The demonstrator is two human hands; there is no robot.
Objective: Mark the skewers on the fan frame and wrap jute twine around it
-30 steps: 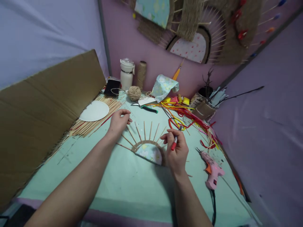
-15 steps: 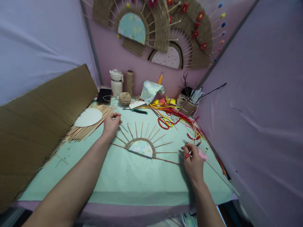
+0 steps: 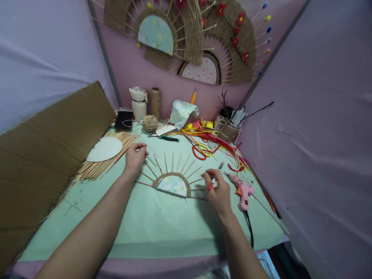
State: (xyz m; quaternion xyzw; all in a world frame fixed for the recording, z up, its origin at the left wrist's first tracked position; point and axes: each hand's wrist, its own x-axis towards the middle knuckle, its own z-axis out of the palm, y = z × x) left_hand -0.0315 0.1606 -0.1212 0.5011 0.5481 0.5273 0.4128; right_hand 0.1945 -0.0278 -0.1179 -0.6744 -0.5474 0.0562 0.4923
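Note:
A half-round piece with floral fabric (image 3: pixel 173 185), a brown rim and thin sticks fanning outward lies on the pale green tabletop (image 3: pixel 157 228). Over its left sticks, my left hand (image 3: pixel 135 159) has its fingers pinched together; what they hold, if anything, is too small to name. My right hand (image 3: pixel 218 192) grips a red pen (image 3: pixel 211 184) above the right-hand sticks and hides some of their ends. Just right of that hand lies a pink glue gun (image 3: pixel 243 192) with a black cord.
Cardboard (image 3: pixel 52 155) leans at left beside a stick pile (image 3: pixel 95 166) with a white oval (image 3: pixel 105 149). Behind are a twine ball (image 3: pixel 150 123), green-handled pliers (image 3: pixel 169 138), red-and-yellow scissors (image 3: pixel 200 152), a white jar (image 3: pixel 138 104) and a twig holder (image 3: pixel 228 132).
My right hand has moved left with the pen, from beyond the stick ends to over them, uncovering the glue gun. My left hand stays near the left sticks. The view has shifted slightly.

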